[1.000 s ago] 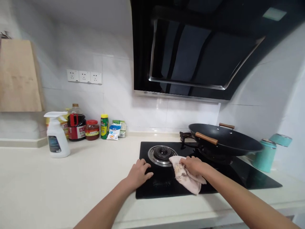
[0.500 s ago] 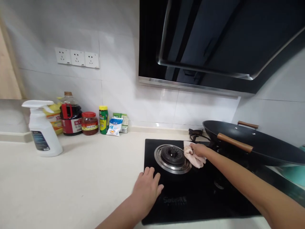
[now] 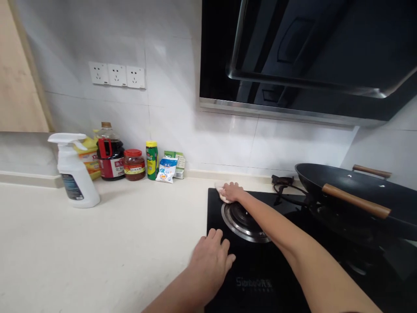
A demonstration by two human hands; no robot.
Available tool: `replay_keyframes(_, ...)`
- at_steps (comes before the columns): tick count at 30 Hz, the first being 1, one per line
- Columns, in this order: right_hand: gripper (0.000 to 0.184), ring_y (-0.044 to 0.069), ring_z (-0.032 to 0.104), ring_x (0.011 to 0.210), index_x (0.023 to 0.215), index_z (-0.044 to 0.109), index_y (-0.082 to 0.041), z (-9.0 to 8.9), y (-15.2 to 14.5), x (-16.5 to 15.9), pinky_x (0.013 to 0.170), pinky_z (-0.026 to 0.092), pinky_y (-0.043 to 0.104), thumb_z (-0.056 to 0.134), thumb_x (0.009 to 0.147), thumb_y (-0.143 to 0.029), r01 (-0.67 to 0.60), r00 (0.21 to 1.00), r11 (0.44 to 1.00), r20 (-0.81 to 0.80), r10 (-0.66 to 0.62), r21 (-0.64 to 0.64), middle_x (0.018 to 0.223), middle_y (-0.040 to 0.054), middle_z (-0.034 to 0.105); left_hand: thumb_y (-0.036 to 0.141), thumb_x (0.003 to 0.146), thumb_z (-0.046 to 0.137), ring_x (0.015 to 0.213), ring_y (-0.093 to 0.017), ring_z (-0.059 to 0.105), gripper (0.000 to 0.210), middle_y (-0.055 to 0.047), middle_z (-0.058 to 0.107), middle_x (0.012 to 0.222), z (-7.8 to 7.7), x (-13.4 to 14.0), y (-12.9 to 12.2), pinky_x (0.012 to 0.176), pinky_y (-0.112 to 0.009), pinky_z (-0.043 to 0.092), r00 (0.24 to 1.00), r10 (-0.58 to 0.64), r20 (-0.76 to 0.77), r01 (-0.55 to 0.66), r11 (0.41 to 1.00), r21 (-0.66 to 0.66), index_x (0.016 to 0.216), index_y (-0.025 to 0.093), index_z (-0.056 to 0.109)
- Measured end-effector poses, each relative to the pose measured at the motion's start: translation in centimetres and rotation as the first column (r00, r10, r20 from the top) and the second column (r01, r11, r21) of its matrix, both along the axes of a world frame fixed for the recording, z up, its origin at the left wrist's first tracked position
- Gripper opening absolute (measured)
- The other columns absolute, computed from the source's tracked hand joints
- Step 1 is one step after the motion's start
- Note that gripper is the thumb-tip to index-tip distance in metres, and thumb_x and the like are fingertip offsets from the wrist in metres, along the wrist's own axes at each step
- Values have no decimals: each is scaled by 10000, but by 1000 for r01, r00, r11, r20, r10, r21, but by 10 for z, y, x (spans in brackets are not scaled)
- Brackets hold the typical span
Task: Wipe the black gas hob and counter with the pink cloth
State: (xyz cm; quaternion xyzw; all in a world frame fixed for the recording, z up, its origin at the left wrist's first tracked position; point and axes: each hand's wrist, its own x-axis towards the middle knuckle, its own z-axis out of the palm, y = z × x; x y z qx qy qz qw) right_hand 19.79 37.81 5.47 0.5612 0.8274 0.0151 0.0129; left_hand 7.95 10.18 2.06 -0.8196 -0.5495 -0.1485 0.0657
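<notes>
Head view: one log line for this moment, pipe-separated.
right hand: holding cloth, cooktop's back-left corner | left hand: palm down, cooktop's left edge | wok: cooktop's right side | spray bottle: upright

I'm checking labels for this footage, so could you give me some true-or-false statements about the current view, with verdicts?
1. The right hand holds a cloth. True.
2. The left hand grips a wok handle. False: the left hand is at the left edge of the cooktop, with nothing visible in it.
3. The wok is upside down. False: it sits open side up.
4. The red-lidded jar stands between the dark bottle and the green container. True.
5. The spray bottle stands upright. True.
</notes>
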Motion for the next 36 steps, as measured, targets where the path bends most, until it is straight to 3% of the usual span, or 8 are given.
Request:
replay_keyframes(5,610,379,448,1306,1427,468,-179,2,-39,-29,1033,381,539,372,983,-586,-137,990,990,-11,137,28,1430,203,468,323,1053,243,935,-220,604,424,-86,644,1048,15,-12,9,850,-380,538,970,85,226,-110,989,98,1115,236,653)
replay_keyframes(9,573,357,482,1235,1387,501,-195,4,-82,-39,1006,404,499,452,949,-562,-295,955,953,-2,296,70,1380,186,496,339,1052,238,1032,-243,586,438,-103,634,1088,27,-29,15,908,-386,514,934,162,317,-239,945,221,1266,218,600)
replay_keyframes(13,531,347,504,1162,1367,511,-178,2,-130,-39,969,417,490,443,962,-514,-375,926,918,7,378,128,1323,192,516,339,1040,273,1112,-255,571,414,-103,627,1127,30,-44,21,963,-388,484,892,200,405,-291,940,176,1256,214,603)
replay_keyframes(18,511,315,503,1109,1260,590,-215,-1,-194,-15,969,388,474,386,984,-595,-404,909,894,-31,417,192,1198,146,558,368,1011,313,1130,-250,590,404,-111,622,1171,26,-58,28,1014,-392,455,820,223,527,-281,959,31,1206,195,622)
replay_keyframes(23,447,284,495,1072,1184,637,-269,-7,-259,41,937,386,426,467,957,-614,-410,880,883,-154,448,228,1187,109,559,445,996,296,1040,-254,623,444,-89,656,1039,21,-61,31,984,-395,461,823,204,530,-225,974,-24,1028,207,670)
replay_keyframes(28,402,267,520,1073,1176,649,-299,-8,-287,108,928,392,383,467,970,-591,-190,958,966,-181,221,175,1187,88,575,471,972,321,995,-254,633,438,-77,666,980,17,-54,27,914,-379,477,840,193,508,-170,981,-91,942,225,682)
replay_keyframes(32,368,265,560,1024,1180,656,-266,-9,-269,138,865,408,359,388,1017,-458,24,997,986,-72,-12,164,1153,119,582,501,964,348,1011,-254,639,442,-83,679,1032,19,-49,23,921,-382,477,848,180,498,-127,982,-139,978,228,696)
replay_keyframes(36,366,288,580,1057,1203,651,-234,-9,-237,140,875,419,367,374,1015,-383,153,988,974,-41,-148,169,1188,149,582,478,952,374,1022,-264,641,421,-97,685,1037,20,-47,21,926,-393,479,854,180,489,-116,981,-158,978,212,699)
